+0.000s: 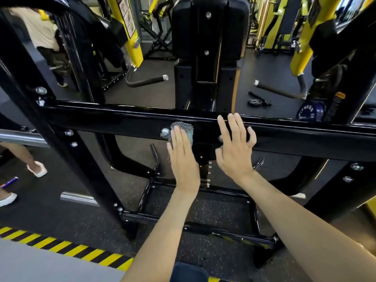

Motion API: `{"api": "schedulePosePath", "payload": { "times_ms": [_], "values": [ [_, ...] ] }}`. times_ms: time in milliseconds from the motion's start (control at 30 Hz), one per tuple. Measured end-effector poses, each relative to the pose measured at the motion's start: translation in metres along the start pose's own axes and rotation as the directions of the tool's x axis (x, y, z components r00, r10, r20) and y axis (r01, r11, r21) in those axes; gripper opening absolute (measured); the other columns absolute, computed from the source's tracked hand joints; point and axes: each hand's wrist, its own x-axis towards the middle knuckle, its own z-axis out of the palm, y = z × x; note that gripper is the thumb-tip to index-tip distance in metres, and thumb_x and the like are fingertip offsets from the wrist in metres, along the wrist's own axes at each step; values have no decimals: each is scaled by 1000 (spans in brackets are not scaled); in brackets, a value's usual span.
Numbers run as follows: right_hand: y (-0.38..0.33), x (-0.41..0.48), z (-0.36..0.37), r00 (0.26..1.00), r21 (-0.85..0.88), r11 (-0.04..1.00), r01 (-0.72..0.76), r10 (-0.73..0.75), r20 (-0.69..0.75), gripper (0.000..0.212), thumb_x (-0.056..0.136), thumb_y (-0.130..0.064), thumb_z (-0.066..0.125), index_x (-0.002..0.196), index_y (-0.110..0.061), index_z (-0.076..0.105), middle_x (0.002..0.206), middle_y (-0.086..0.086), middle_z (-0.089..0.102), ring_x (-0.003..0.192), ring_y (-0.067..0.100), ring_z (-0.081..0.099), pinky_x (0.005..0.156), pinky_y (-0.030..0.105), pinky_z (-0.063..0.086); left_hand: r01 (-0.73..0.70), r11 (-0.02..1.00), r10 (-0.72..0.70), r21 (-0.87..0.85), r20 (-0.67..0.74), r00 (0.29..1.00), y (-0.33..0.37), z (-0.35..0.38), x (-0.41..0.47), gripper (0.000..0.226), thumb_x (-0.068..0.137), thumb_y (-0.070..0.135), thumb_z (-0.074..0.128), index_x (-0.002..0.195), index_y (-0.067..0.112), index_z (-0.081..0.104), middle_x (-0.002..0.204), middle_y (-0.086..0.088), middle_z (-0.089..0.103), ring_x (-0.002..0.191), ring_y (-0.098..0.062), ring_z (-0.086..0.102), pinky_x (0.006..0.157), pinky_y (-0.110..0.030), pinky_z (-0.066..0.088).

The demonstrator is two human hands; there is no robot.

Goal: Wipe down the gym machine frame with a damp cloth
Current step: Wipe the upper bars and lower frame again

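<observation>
Most of the cloth (184, 127) is hidden under the flat left grip (184, 157); only a meshed fringe and a pale blue edge show past the fingertips. The black crossbar (101, 117) runs out past the right edge. A blue weight plate (309, 113) is half covered by the frame, its lettering incomplete. The label (127, 15) on a yellow post is too small to read. A person (42, 31) at top left is blurred; legs (22, 154) at the left edge are cut off.

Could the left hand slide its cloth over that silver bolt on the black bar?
Probably yes: the left hand presses the cloth flat on the crossbar, and the bolt sits just beside the cloth, with nothing between them.
</observation>
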Motion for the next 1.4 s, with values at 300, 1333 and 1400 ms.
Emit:
{"api": "schedulePosePath", "payload": {
  "times_ms": [300, 1333, 1400],
  "values": [
    [-3, 1, -2, 998, -11, 1000, -17, 17, 60, 72, 74, -19, 41, 145, -11, 34, 148, 14, 35, 142, 27, 25, 111, 42, 8, -171, 985, 171, -2, 1, 985, -4, -5, 16, 66, 83, -17, 34, 147, 0, 26, 154, -20, 28, 145, -27, 16, 120, -43, 5],
    [-9, 2, 5, 997, -84, 995, -52, 48, -56, 56, 90, -27, 45, 143, -8, 40, 145, 12, 37, 139, 27, 31, 110, 42, 15, 381, 840, -341, -386, 170, 925, -30, 12, 16, 83, 88, -16, 35, 140, 11, -25, 154, -2, -26, 147, -16, -13, 119, -30, -7],
    [-9, 1, 4, 997, -82, 995, -55, 51, -50, 57, 90, -26, 45, 144, -8, 39, 145, 14, 41, 140, 27, 30, 111, 43, 15, 468, 779, -414, -417, 218, 884, -15, 13, 17, 77, 91, -16, 35, 143, -2, -19, 156, -15, -22, 147, -20, -9, 119, -24, -3]
  ]
}}
